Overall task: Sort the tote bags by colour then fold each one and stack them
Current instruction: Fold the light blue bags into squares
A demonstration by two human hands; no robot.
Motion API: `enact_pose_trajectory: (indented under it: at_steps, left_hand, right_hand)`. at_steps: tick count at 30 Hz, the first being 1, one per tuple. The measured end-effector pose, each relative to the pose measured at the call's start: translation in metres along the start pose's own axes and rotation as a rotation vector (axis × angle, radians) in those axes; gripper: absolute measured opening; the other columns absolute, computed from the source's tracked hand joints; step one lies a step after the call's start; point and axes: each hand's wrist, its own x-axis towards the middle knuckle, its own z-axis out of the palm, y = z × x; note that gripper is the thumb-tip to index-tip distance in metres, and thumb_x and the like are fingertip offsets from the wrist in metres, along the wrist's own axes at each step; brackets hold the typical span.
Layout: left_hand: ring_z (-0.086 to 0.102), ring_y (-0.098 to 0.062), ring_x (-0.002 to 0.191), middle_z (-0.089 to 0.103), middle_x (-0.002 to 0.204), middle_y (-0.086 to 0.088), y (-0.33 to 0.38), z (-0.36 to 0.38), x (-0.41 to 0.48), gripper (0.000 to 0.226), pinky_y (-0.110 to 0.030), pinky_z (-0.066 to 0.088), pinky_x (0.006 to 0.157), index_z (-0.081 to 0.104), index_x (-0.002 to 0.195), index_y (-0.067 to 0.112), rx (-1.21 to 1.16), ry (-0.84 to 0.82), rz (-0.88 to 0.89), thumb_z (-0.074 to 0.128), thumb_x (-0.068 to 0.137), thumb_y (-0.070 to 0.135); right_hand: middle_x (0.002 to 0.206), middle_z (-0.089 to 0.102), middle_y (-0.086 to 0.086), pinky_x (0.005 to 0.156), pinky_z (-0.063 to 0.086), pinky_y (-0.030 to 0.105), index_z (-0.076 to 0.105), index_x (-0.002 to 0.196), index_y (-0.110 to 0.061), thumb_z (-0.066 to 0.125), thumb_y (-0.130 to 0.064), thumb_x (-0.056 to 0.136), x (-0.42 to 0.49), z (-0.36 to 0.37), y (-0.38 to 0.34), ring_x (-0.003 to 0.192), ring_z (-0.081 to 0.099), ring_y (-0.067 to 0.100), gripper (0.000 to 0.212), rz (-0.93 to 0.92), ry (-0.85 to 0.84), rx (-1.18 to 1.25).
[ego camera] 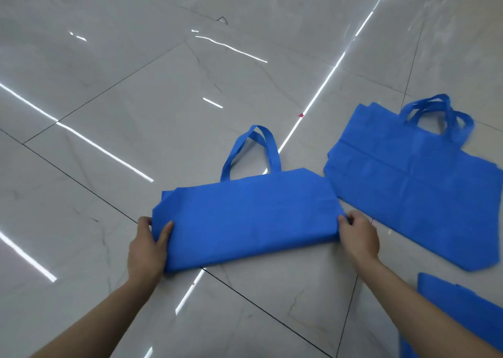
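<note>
left hand (148,246): fingers hidden under folded blue bag (245,221) | right hand (359,235): fingertips hidden at its edge | flat blue bags (408,180): cut by right edge, count unclear | blue cloth (462,306): cut at corner | pink speck (300,115): too small to tell

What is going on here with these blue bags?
A person is folding a blue tote bag on the tiled floor. The left hand and the right hand each hold one end of it; its handles point away. To its right a pile of blue bags lies flat, unfolded. Another blue piece shows at the lower right edge.
</note>
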Motion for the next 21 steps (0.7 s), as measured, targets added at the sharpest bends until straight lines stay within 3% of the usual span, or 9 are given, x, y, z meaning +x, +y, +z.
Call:
enact_pose_trajectory:
  at_steps: [2, 4, 6, 8, 10, 12, 14, 16, 21]
  left_hand:
    - [0.057, -0.036, 0.09, 0.054, 0.111, -0.011, 0.007, 0.006, -0.002, 0.042, -0.038, 0.041, 0.066, 0.041, 0.12, 0.012, 0.167, 0.13, 0.048, 0.052, 0.092, 0.04]
    - [0.049, -0.038, 0.113, 0.046, 0.13, -0.015, 0.016, 0.016, -0.003, 0.046, -0.047, 0.038, 0.087, 0.045, 0.129, 0.01, 0.305, 0.217, 0.229, 0.055, 0.092, 0.035]
    - [0.035, -0.036, 0.13, 0.039, 0.142, -0.015, 0.02, 0.027, -0.003, 0.045, -0.048, 0.026, 0.103, 0.047, 0.133, 0.013, 0.476, 0.179, 0.42, 0.05, 0.095, 0.036]
    - [0.017, -0.032, 0.141, 0.023, 0.153, -0.01, 0.015, 0.036, 0.001, 0.05, -0.046, 0.013, 0.11, 0.039, 0.141, 0.02, 0.591, 0.039, 0.396, 0.04, 0.097, 0.042]
    - [0.007, -0.03, 0.144, 0.009, 0.157, -0.008, 0.003, 0.043, 0.002, 0.056, -0.045, 0.009, 0.113, 0.025, 0.148, 0.023, 0.623, -0.032, 0.296, 0.03, 0.097, 0.048]
    - [0.013, -0.035, 0.142, 0.012, 0.156, -0.012, -0.004, 0.047, -0.001, 0.056, -0.048, 0.016, 0.112, 0.027, 0.147, 0.02, 0.616, -0.01, 0.309, 0.027, 0.099, 0.048]
    - [0.023, -0.04, 0.138, 0.022, 0.153, -0.017, -0.008, 0.049, -0.002, 0.056, -0.052, 0.024, 0.107, 0.036, 0.143, 0.016, 0.611, 0.032, 0.351, 0.029, 0.098, 0.048]
    - [0.026, -0.041, 0.137, 0.025, 0.152, -0.017, -0.01, 0.051, 0.001, 0.057, -0.053, 0.026, 0.106, 0.038, 0.142, 0.017, 0.61, 0.043, 0.344, 0.029, 0.096, 0.049]
    - [0.029, -0.04, 0.136, 0.027, 0.152, -0.016, -0.011, 0.05, 0.001, 0.064, -0.052, 0.028, 0.105, 0.039, 0.142, 0.018, 0.642, 0.05, 0.344, 0.023, 0.09, 0.052]
  right_hand:
    - [0.081, 0.057, 0.014, 0.061, 0.039, 0.034, 0.051, 0.085, -0.002, 0.043, -0.017, 0.096, -0.008, 0.011, -0.002, 0.075, 0.052, 0.031, 0.02, 0.085, 0.029, -0.095]
    - [0.093, 0.057, 0.018, 0.065, 0.041, 0.036, 0.051, 0.094, 0.0, 0.042, -0.01, 0.093, -0.019, 0.019, -0.005, 0.089, 0.054, 0.036, 0.013, 0.099, 0.077, -0.121]
    - [0.107, 0.055, 0.02, 0.073, 0.044, 0.04, 0.049, 0.108, 0.001, 0.046, -0.004, 0.087, -0.029, 0.02, -0.005, 0.099, 0.052, 0.038, 0.022, 0.088, 0.111, -0.197]
    - [0.119, 0.05, 0.022, 0.084, 0.041, 0.044, 0.044, 0.123, 0.0, 0.051, -0.001, 0.081, -0.034, 0.022, -0.005, 0.104, 0.05, 0.039, 0.043, 0.036, 0.159, -0.325]
    - [0.125, 0.048, 0.025, 0.088, 0.039, 0.048, 0.044, 0.128, 0.0, 0.058, 0.002, 0.075, -0.035, 0.026, -0.008, 0.107, 0.049, 0.042, 0.055, -0.164, 0.262, -0.385]
    - [0.131, 0.046, 0.022, 0.093, 0.038, 0.048, 0.045, 0.129, -0.002, 0.061, 0.001, 0.076, -0.039, 0.037, -0.019, 0.113, 0.047, 0.039, 0.055, -0.568, 0.361, -0.379]
    - [0.138, 0.04, 0.017, 0.099, 0.033, 0.044, 0.041, 0.132, -0.007, 0.053, -0.012, 0.084, -0.056, 0.06, -0.043, 0.121, 0.042, 0.032, 0.049, -0.939, 0.277, -0.315]
    - [0.144, 0.042, 0.011, 0.104, 0.031, 0.042, 0.04, 0.135, -0.013, 0.044, -0.024, 0.09, -0.083, 0.091, -0.076, 0.128, 0.041, 0.026, 0.047, -1.098, 0.079, -0.279]
    - [0.145, 0.045, -0.005, 0.103, 0.043, 0.043, 0.049, 0.137, -0.026, 0.026, -0.043, 0.091, -0.107, 0.142, -0.106, 0.132, 0.044, 0.016, 0.054, -0.984, -0.32, -0.509]
